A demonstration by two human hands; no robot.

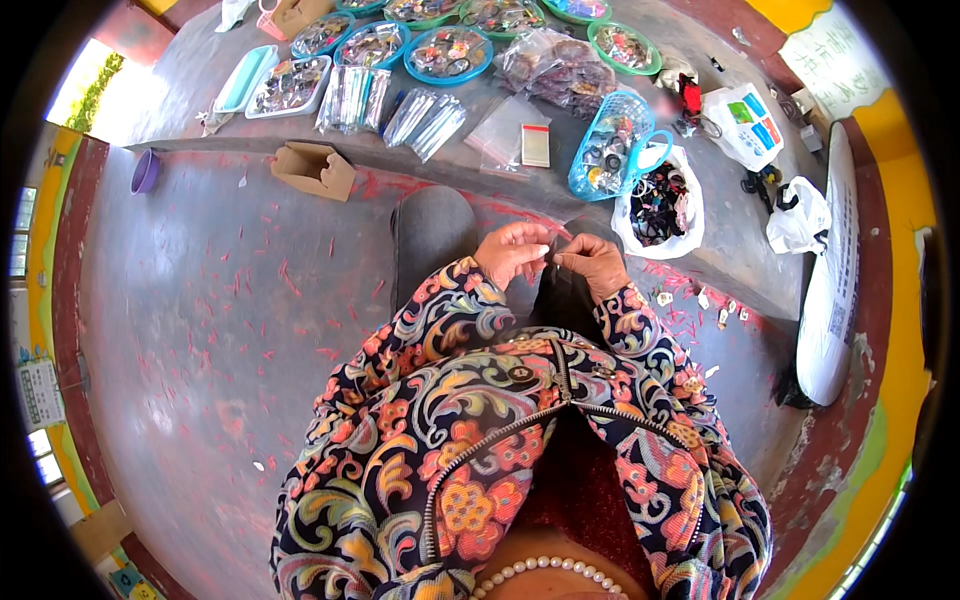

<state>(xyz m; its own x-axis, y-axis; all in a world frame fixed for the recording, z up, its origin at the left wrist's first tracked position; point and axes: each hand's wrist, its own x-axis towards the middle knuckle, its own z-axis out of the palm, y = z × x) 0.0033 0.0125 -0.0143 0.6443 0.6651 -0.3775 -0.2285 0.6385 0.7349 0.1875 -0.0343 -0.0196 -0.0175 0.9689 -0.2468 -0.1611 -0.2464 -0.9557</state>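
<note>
Left hand (512,253) and right hand (596,262) meet just below blue basket (612,146) — fingertips pinching small item, too tiny to identify; keep pinch firm, hands close over lap.

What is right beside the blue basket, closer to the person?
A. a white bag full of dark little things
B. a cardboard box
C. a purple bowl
A: the open white bag of dark small items lies touching the blue basket, on its near side.

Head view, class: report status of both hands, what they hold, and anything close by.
Left hand and right hand together, pinching something small, too tiny to identify. Blue basket and white bag just beyond, not touching.
</note>
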